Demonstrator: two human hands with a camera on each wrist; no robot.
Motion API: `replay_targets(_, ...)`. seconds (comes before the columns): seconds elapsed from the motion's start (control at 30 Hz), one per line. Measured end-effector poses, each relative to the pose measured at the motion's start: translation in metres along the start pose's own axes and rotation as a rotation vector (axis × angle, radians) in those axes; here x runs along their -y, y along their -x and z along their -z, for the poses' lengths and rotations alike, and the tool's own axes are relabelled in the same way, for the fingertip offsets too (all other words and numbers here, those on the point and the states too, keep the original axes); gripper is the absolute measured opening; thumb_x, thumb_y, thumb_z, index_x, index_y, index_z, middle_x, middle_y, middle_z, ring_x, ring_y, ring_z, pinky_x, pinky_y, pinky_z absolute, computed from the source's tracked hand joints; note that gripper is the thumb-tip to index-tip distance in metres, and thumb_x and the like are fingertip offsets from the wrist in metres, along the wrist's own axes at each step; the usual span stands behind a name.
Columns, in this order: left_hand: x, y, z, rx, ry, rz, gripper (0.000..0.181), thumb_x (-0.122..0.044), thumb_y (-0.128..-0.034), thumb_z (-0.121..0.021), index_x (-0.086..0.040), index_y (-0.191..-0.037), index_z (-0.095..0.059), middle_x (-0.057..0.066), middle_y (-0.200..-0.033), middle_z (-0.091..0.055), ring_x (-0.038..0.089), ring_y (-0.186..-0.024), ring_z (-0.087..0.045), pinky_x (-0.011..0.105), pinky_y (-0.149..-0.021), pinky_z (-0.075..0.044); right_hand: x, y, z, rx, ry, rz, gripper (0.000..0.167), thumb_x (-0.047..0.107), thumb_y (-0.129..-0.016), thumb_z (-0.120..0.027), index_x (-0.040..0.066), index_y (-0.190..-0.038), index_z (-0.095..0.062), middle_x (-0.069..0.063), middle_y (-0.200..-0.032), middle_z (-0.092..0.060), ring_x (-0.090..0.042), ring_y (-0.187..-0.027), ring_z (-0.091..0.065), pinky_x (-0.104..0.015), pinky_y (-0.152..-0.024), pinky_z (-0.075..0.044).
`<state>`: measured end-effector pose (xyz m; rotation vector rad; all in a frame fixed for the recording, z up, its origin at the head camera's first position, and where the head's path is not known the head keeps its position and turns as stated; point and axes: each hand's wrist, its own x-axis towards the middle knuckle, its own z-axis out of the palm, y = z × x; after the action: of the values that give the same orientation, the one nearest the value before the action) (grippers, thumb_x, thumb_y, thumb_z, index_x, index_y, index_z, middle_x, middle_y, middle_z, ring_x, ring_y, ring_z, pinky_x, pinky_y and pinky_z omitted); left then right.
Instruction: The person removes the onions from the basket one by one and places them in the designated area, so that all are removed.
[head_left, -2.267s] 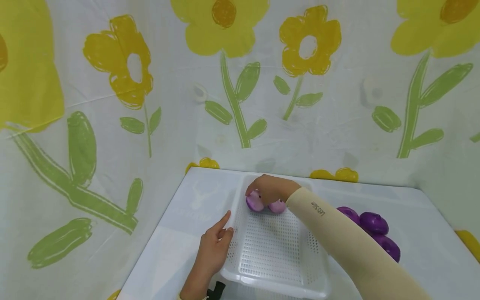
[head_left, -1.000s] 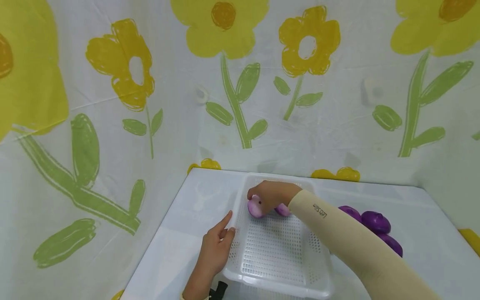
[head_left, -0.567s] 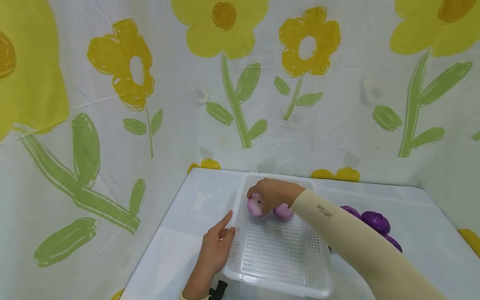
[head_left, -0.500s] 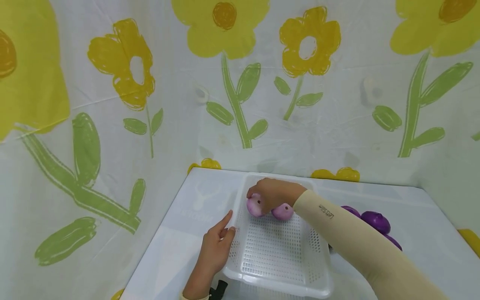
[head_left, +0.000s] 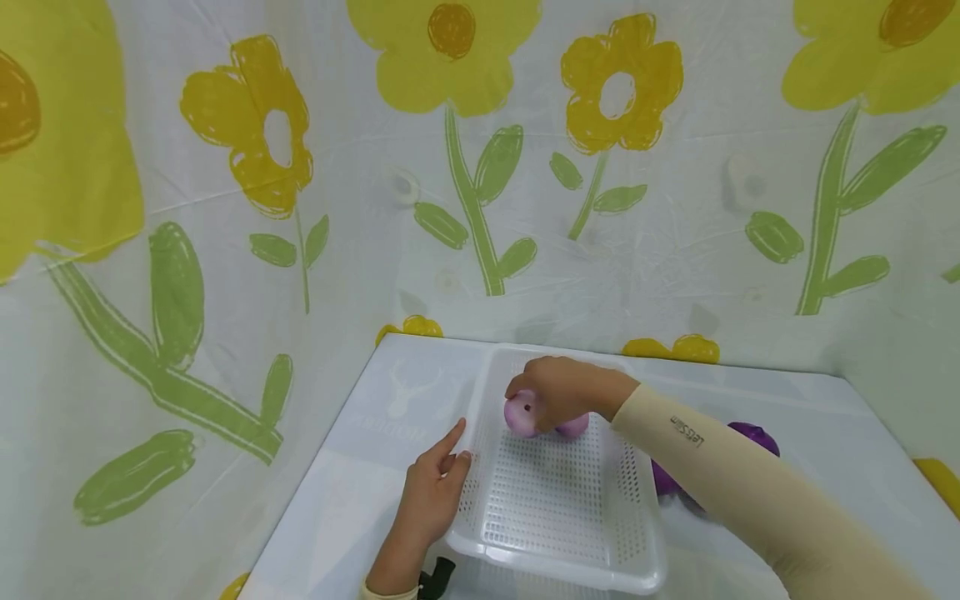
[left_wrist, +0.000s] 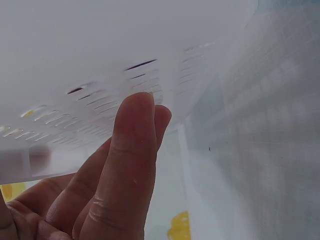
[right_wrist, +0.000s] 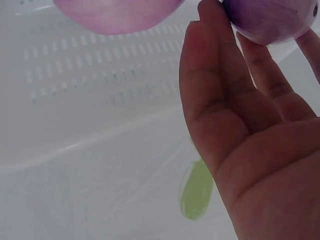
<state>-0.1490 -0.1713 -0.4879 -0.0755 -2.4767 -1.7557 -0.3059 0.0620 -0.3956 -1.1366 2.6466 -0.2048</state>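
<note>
In the head view my right hand point(head_left: 566, 387) reaches into a white perforated plastic basket point(head_left: 555, 573) and grips a purple onion point(head_left: 521, 414), its pale pink base with a small dark hole showing. Close beside it in the basket sits a second onion point(head_left: 574, 427), partly hidden by the hand. The right wrist view has fingers round a glossy purple onion point(right_wrist: 272, 19), with a pink onion point(right_wrist: 117, 14) apart to the left. My left hand point(head_left: 435, 492) lies at the basket's left side, index finger extended; the left wrist view has its fingertips against the slotted wall.
Right of the basket, several dark purple onions point(head_left: 756, 435) lie on the white table point(head_left: 352, 492), mostly covered by my right forearm point(head_left: 720, 467). A small black object point(head_left: 437, 577) shows beside my left wrist. Flower-printed cloth point(head_left: 570, 275) rises behind and left.
My right hand has shifted slightly right with the onion it grips, and now hides more of the second one. The forearm covers different onions on the table. The left hand stays put.
</note>
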Motion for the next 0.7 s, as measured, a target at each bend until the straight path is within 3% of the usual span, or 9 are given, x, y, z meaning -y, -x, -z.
replay_targets(0.3, -0.002, 0.000, -0.002, -0.015, -0.002, 0.023, 0.049, -0.025, -0.1093, -0.058, -0.023, -0.158, -0.053, 0.024, -0.129, -0.070, 0.028, -0.104, -0.073, 0.040, -0.072, -0.064, -0.009, 0.037, 0.010, -0.087, -0.038, 0.088, 0.051, 0.028, -0.085, -0.084, 0.029, -0.134, -0.073, 0.013, -0.116, -0.067, -0.009, -0.106, -0.060, -0.035, -0.093, -0.053)
replay_targets(0.53, 0.000, -0.002, -0.001, -0.011, -0.001, 0.039, 0.049, -0.025, -0.1094, -0.057, -0.024, -0.158, -0.052, 0.024, -0.129, -0.070, 0.027, -0.103, -0.074, 0.040, -0.071, -0.063, -0.012, 0.076, 0.017, -0.191, -0.090, 0.146, 0.057, 0.039, -0.085, -0.089, 0.032, -0.138, -0.070, 0.014, -0.124, -0.064, -0.009, -0.106, -0.059, -0.032, -0.083, -0.059)
replay_targets(0.7, 0.000, -0.001, -0.001, -0.009, 0.011, 0.048, 0.049, -0.025, -0.1096, -0.057, -0.025, -0.158, -0.051, 0.024, -0.131, -0.069, 0.028, -0.105, -0.073, 0.041, -0.072, -0.063, -0.016, 0.105, 0.020, -0.274, -0.147, 0.180, 0.059, 0.036, -0.085, -0.090, 0.033, -0.140, -0.068, 0.018, -0.127, -0.063, -0.007, -0.106, -0.059, -0.031, -0.080, -0.060)
